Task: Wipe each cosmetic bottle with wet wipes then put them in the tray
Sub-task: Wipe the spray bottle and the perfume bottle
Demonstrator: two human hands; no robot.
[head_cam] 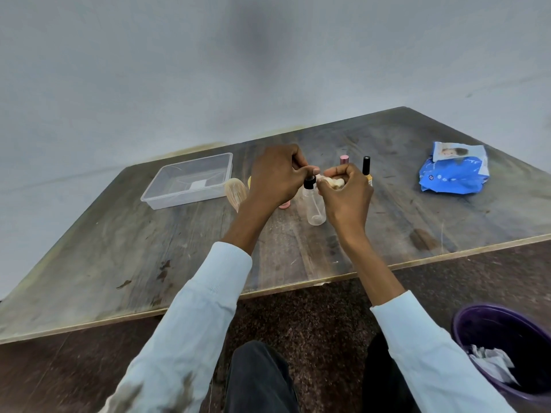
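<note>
Nearest the camera were the person's dark-trousered knees (pixel 259 380), pale sleeves above them. A purple bin (pixel 504 347) stood on the floor at the right, crumpled white wipes inside, probably used ones.

On the desk (pixel 119 263), left to right: the clear tray (pixel 155 195) lay empty, so no bottle had been put away yet. Just beside it a ribbed round bottle (pixel 236 190) lay partly hidden behind the left wrist, with a sliver of something yellow next to it. The left hand (pixel 275 177) had its fingers curled in a pinch near the black cap of the clear bottle (pixel 313 208), which stood upright on the desk; whether they gripped the cap or a piece of wipe, could not tell. A pink item (pixel 283 205) peeked out under that hand. The right hand (pixel 346 192) held its fingers clamped on a bunched wet wipe (pixel 333 182), close to the bottle's neck. Behind it stood a pink-capped bottle (pixel 344 160) and a black-capped yellow bottle (pixel 366 169). The blue wipes pack (pixel 453 171) lay well apart to the right.

Judgement: early stage, first bottle being wiped, all bottles left to go into the tray.
</note>
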